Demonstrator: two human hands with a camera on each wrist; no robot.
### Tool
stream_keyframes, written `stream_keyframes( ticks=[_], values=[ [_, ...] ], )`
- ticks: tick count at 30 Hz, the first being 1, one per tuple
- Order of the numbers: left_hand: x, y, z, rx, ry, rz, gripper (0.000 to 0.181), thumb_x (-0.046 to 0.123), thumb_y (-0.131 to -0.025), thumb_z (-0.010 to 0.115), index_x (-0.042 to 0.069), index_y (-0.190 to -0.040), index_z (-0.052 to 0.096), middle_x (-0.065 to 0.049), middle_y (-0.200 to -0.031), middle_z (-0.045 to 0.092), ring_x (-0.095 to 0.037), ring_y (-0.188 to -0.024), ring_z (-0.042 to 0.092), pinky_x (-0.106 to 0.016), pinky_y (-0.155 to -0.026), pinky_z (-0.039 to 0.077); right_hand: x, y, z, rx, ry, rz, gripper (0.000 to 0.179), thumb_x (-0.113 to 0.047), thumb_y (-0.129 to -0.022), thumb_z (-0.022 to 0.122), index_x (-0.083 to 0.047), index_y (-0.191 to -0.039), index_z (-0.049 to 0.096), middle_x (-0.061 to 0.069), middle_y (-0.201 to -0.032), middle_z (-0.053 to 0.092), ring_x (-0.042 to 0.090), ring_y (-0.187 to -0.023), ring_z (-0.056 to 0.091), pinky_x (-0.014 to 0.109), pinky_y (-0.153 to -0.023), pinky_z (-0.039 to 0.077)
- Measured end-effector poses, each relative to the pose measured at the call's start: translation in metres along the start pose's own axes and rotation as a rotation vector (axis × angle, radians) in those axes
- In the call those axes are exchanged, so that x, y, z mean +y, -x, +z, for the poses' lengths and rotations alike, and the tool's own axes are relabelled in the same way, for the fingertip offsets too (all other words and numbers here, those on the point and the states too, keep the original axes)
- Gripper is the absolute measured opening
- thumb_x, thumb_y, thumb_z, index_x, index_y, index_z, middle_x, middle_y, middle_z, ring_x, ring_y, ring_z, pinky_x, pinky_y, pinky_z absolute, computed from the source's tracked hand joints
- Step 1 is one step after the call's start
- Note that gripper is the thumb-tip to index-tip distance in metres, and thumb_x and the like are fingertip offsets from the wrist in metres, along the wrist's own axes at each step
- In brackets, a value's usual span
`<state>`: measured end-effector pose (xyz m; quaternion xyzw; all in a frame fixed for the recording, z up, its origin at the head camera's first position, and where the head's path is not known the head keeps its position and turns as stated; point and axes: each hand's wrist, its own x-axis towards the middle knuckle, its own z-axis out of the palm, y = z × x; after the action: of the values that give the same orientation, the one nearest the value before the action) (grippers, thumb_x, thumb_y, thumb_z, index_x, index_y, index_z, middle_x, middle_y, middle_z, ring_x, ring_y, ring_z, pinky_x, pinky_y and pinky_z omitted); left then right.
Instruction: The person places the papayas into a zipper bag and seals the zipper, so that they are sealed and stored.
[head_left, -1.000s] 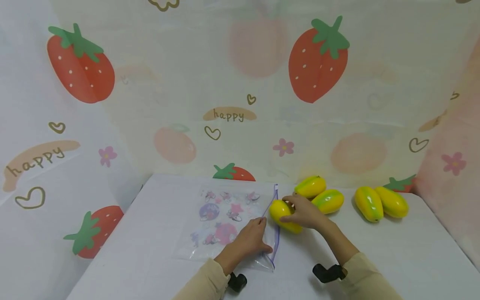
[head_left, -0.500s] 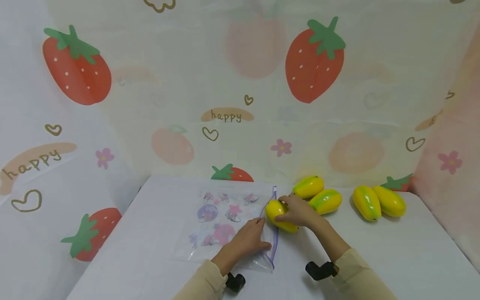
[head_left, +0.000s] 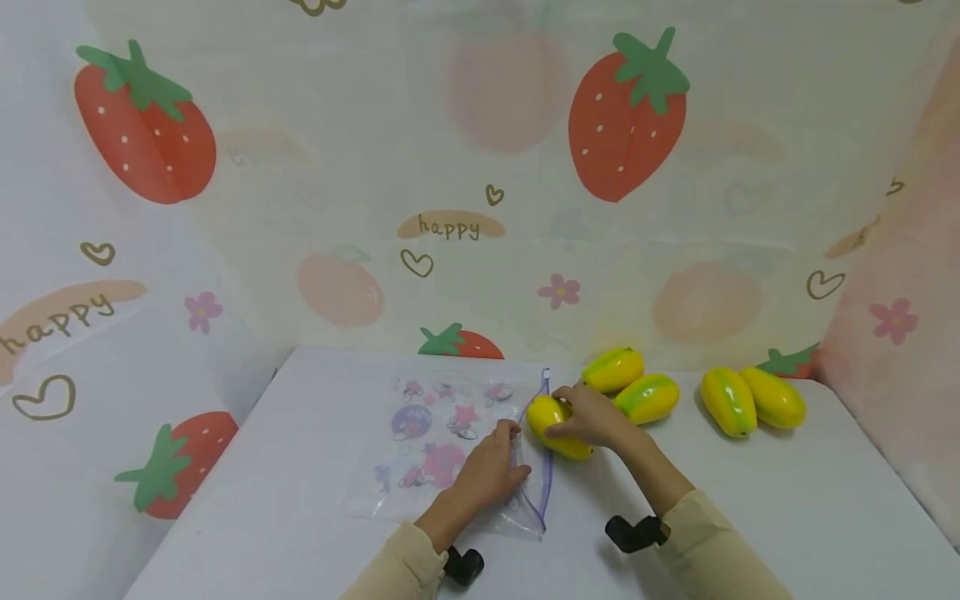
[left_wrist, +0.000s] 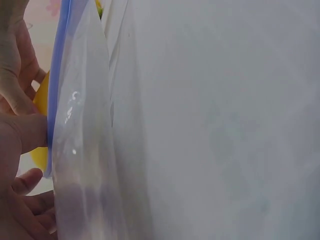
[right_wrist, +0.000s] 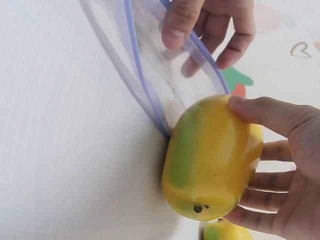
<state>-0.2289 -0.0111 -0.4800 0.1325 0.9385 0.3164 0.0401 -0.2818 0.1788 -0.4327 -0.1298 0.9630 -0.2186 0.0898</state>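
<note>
A clear zip bag (head_left: 408, 492) with pink and purple prints lies flat, its purple-edged mouth facing right. My left hand (head_left: 483, 475) holds the upper lip of that mouth, thumb on one side and fingers on the other. In the right wrist view the bag's opening (right_wrist: 170, 85) gapes. My right hand (head_left: 600, 418) grips a yellow-green papaya (right_wrist: 215, 155) by its sides, fingers curled along it. One end of the papaya is at the bag's mouth; the left wrist view shows only a sliver of yellow papaya (left_wrist: 41, 102) behind the purple edge.
Two more papayas (head_left: 647, 398) lie just behind my right hand. Another pair of papayas (head_left: 727, 402) sits farther right. The white table (head_left: 750, 500) ends at a backdrop printed with strawberries. Black wrist mounts (head_left: 636, 533) hang below both sleeves.
The right hand has brought the papaya slightly left, closer into the bag's mouth. My left hand has shifted slightly on the bag's lip. The head view has drifted a little.
</note>
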Motion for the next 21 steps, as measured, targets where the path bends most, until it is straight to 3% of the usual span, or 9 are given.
stream_keyframes(
  ticks=[8,14,21],
  values=[
    [-0.0029,-0.0029,0.0024,0.015,0.032,-0.052,0.051,0.020,-0.084,0.075,0.006,-0.123,0.045,-0.015,-0.113,0.063,-0.026,-0.094,0.060,-0.041,-0.091,0.052,0.0001,-0.0010,0.0004,0.004,0.006,0.000,0.065,-0.037,-0.079,0.079,-0.006,-0.133,0.057,0.017,-0.126,0.062,0.025,-0.102,0.057,0.047,-0.099,0.048],
    [-0.0026,-0.0029,0.0020,0.023,0.061,-0.080,0.040,0.019,-0.086,0.072,0.002,-0.118,0.055,-0.008,-0.097,0.063,-0.020,-0.084,0.057,-0.037,-0.083,0.052,-0.0005,-0.0007,0.0005,0.004,0.007,0.002,0.065,-0.037,-0.079,0.079,-0.006,-0.132,0.057,0.017,-0.125,0.062,0.025,-0.100,0.056,0.047,-0.099,0.048],
    [-0.0006,-0.0028,-0.0002,0.094,0.035,-0.038,0.026,0.014,-0.088,0.066,-0.003,-0.108,0.068,-0.006,-0.083,0.067,-0.014,-0.071,0.056,-0.032,-0.071,0.051,-0.0010,0.0007,0.0029,0.013,0.003,0.015,0.066,-0.039,-0.079,0.079,-0.008,-0.134,0.057,0.017,-0.125,0.060,0.025,-0.100,0.055,0.047,-0.098,0.049]
  ],
)
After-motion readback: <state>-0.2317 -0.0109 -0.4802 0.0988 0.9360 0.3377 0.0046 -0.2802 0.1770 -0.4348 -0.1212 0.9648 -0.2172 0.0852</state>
